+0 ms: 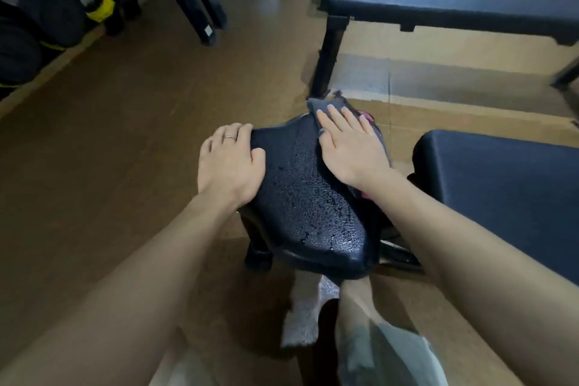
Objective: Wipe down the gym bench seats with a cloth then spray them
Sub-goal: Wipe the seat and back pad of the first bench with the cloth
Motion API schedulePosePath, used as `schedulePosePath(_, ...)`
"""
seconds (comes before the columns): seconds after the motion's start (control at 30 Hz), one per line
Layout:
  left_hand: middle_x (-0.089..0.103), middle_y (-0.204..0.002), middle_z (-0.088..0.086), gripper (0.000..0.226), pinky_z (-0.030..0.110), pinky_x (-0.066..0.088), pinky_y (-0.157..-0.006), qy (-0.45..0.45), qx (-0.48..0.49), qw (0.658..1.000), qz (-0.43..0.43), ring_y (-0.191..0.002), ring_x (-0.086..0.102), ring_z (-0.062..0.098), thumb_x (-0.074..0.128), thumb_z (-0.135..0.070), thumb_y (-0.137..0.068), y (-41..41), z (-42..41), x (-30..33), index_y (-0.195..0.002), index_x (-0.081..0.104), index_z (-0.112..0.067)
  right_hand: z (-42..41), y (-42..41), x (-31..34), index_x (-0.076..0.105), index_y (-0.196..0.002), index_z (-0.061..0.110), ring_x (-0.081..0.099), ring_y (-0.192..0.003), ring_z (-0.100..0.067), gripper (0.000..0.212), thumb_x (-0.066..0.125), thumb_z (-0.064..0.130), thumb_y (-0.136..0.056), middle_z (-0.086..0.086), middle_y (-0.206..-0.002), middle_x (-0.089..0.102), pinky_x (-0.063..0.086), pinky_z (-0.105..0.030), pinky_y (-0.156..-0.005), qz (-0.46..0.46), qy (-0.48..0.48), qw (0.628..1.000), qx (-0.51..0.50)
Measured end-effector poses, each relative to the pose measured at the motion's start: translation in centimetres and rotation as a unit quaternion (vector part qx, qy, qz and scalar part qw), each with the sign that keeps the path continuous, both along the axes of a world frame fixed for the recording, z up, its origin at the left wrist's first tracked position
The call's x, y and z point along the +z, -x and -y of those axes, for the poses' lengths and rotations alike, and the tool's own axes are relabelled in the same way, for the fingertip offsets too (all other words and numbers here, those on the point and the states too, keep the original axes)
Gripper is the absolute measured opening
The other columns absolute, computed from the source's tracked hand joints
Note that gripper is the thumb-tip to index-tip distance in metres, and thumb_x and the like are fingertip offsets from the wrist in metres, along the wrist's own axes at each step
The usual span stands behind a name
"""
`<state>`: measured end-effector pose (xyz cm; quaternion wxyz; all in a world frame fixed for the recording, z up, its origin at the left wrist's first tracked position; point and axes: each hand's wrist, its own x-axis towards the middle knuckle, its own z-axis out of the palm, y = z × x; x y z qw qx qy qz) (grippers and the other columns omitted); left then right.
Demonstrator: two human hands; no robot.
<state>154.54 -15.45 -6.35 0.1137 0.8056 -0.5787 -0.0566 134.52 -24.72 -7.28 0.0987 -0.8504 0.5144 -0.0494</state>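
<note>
A small black padded seat (305,197) stands in the middle of the view, its top wet with droplets. My left hand (230,163) grips the seat's far left edge, fingers curled over the rim and thumb on top. My right hand (347,144) lies flat with straight fingers on a grey cloth (319,105) with a pink patch, pressing it onto the seat's far right corner. Most of the cloth is hidden under the hand. No spray bottle is in view.
A second black bench pad (507,185) lies close on the right. A long flat bench (454,6) stands behind. Black machine legs (194,0) and weight plates (34,28) with yellow parts crowd the upper left. Brown floor (109,135) spreads to the left. My leg (360,323) is below the seat.
</note>
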Motion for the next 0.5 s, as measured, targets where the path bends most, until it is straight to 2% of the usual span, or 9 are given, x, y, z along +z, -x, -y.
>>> schedulePosePath(0.17, 0.04, -0.161, 0.004, 0.058, 0.044, 0.02, -0.126, 0.027, -0.028, 0.999, 0.001, -0.152, 0.029, 0.023, 0.033, -0.032, -0.1, -0.7, -0.3, -0.5, -0.156, 0.04, -0.017, -9.4, -3.9, 0.6, 0.011, -0.163, 0.029, -0.003, -0.157, -0.012, 0.058, 0.01, 0.041, -0.106, 0.009, -0.17, 0.003, -0.001, -0.039, -0.128, 0.029, -0.016, 0.998, 0.051)
schedulePosePath(0.3, 0.043, -0.16, 0.006, 0.057, 0.047, 0.024, -0.125, 0.032, -0.04, 0.999, -0.006, -0.151, 0.032, 0.024, 0.035, -0.034, -0.101, -0.9, -0.7, -0.3, -0.154, 0.042, -0.013, -6.7, -6.6, 0.8, 0.013, -0.163, 0.031, -0.002, -0.157, -0.009, 0.057, 0.01, 0.04, -0.107, 0.01, -0.17, 0.006, -0.004, -0.036, -0.128, 0.026, -0.025, 0.998, 0.055)
schedulePosePath(0.37, 0.042, -0.16, 0.005, 0.055, 0.047, 0.022, -0.126, 0.034, -0.04, 0.999, -0.014, -0.152, 0.031, 0.023, 0.037, -0.033, -0.102, -1.0, -0.5, -0.3, -0.154, 0.042, -0.015, -4.0, -8.2, 0.7, 0.018, -0.162, 0.029, 0.005, -0.157, -0.012, 0.054, 0.014, 0.036, -0.109, 0.008, -0.17, 0.015, -0.001, -0.037, -0.127, 0.01, -0.013, 1.0, 0.016)
schedulePosePath(0.5, 0.038, -0.163, 0.004, 0.054, 0.046, 0.017, -0.128, 0.036, -0.036, 0.998, -0.024, -0.153, 0.027, 0.021, 0.036, -0.032, -0.103, -1.2, -0.3, -0.3, -0.155, 0.039, -0.017, -0.7, -10.9, 0.8, 0.049, -0.147, 0.021, 0.033, -0.146, -0.022, 0.058, 0.012, 0.031, -0.103, -0.001, -0.152, 0.049, 0.014, -0.046, -0.124, -0.034, 0.016, 0.998, -0.054)
